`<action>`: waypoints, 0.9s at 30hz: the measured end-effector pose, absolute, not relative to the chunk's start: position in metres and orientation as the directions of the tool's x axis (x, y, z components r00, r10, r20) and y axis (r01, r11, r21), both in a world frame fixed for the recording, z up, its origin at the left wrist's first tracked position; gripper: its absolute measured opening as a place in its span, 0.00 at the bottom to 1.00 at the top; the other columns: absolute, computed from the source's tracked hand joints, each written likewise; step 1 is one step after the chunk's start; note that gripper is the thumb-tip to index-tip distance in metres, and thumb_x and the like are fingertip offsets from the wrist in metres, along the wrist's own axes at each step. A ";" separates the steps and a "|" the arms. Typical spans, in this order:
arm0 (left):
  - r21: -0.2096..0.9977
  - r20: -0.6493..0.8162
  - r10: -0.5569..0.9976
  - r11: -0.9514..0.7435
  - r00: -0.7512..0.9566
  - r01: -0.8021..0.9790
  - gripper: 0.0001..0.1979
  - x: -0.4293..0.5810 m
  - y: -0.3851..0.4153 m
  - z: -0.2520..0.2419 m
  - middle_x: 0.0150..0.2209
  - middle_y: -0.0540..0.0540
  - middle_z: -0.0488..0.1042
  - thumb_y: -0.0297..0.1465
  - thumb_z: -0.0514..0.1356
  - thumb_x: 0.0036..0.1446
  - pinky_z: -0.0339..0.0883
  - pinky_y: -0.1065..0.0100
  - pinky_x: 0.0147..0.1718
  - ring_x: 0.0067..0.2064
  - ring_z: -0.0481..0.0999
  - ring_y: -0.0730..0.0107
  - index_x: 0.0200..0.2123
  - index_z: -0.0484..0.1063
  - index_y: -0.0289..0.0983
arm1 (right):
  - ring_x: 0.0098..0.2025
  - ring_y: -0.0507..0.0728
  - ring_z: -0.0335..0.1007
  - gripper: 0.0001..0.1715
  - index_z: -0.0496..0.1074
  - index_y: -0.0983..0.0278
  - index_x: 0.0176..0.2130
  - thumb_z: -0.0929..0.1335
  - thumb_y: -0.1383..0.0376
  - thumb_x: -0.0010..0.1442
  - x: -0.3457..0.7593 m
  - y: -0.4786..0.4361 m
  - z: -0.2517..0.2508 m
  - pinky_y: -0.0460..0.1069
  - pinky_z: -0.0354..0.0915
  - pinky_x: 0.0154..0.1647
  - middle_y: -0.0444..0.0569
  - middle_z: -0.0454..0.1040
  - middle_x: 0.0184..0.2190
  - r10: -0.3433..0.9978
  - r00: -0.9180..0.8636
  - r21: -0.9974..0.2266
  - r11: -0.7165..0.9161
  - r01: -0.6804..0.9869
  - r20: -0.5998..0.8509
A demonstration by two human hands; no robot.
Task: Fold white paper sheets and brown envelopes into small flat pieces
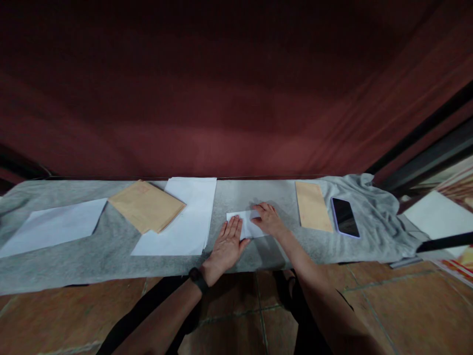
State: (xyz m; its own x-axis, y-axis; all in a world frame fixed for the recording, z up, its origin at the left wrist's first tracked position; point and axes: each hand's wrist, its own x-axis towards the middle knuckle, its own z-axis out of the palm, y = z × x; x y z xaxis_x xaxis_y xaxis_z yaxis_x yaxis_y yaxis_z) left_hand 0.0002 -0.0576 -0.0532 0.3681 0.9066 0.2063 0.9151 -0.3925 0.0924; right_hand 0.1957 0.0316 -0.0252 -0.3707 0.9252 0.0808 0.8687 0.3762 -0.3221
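A folded sheet of white paper lies on the grey cloth in front of me. My left hand presses flat on its left end, fingers stretched out and thumb apart. On the right end rests my right hand, its fingers bent a little and spread over the paper. Neither hand grips anything; both touch the paper from above. Parts of the sheet are hidden beneath the fingers.
Left of my hands lie a stack of white paper, several brown envelopes and a loose white sheet. To the right are one brown envelope and a phone. The grey cloth covers a narrow bench against a red wall.
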 end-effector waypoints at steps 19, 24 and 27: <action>0.447 0.588 0.809 -0.337 0.011 0.829 0.35 -0.023 -0.029 0.024 0.75 0.40 0.41 0.35 0.50 0.70 0.48 0.44 0.70 0.75 0.42 0.53 0.74 0.35 0.43 | 0.55 0.59 0.73 0.07 0.73 0.59 0.42 0.65 0.65 0.67 0.203 0.019 0.001 0.57 0.65 0.59 0.51 0.79 0.48 0.861 -0.344 -0.686 0.508 0.521 0.376; 0.354 0.405 0.873 -0.424 0.272 0.834 0.30 -0.010 -0.038 -0.013 0.73 0.36 0.50 0.36 0.48 0.72 0.53 0.48 0.69 0.74 0.47 0.55 0.72 0.46 0.36 | 0.54 0.58 0.74 0.09 0.75 0.59 0.41 0.67 0.73 0.63 0.217 -0.005 -0.023 0.56 0.65 0.59 0.50 0.79 0.49 0.791 -0.554 -0.595 0.584 0.552 0.262; 0.274 0.256 0.891 -0.439 0.375 0.856 0.29 0.001 -0.044 -0.035 0.72 0.34 0.52 0.39 0.47 0.72 0.52 0.47 0.69 0.74 0.49 0.53 0.70 0.53 0.32 | 0.56 0.58 0.73 0.11 0.76 0.59 0.44 0.68 0.72 0.64 0.226 -0.015 -0.022 0.57 0.64 0.61 0.49 0.78 0.53 0.773 -0.602 -0.559 0.595 0.577 0.200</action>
